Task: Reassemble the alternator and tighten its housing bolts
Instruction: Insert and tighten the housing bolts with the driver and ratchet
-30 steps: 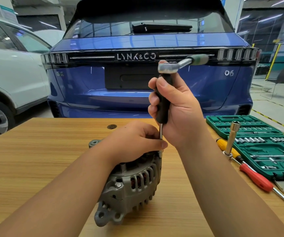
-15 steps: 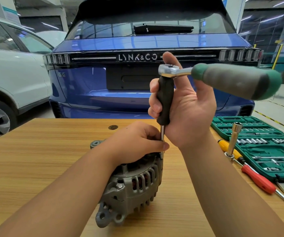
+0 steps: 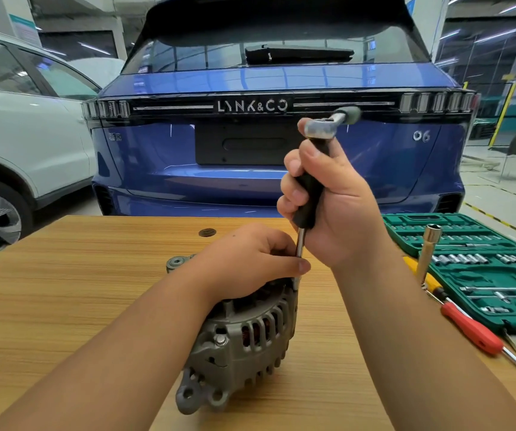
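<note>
A grey alternator (image 3: 238,346) lies on the wooden table (image 3: 63,290). My left hand (image 3: 244,262) rests on top of it, with the fingers curled over the housing and against a thin steel shaft. My right hand (image 3: 328,200) grips the black handle (image 3: 308,194) of an upright extension driver whose shaft (image 3: 299,253) runs down to the housing's edge. A ratchet wrench (image 3: 325,126) sits on the handle's top, its green grip pointing back and to the right. The bolt under the shaft is hidden.
A green socket set case (image 3: 480,269) lies open at the right. A tall socket extension (image 3: 427,253) stands beside it. A red screwdriver (image 3: 474,331) and a yellow one (image 3: 421,272) lie in front of the case. A blue car (image 3: 250,144) stands behind the table.
The ratchet's green grip swung toward me and to the right half a second ago; it now points back away again. My right thumb has closed round the black handle. The left hand stayed put.
</note>
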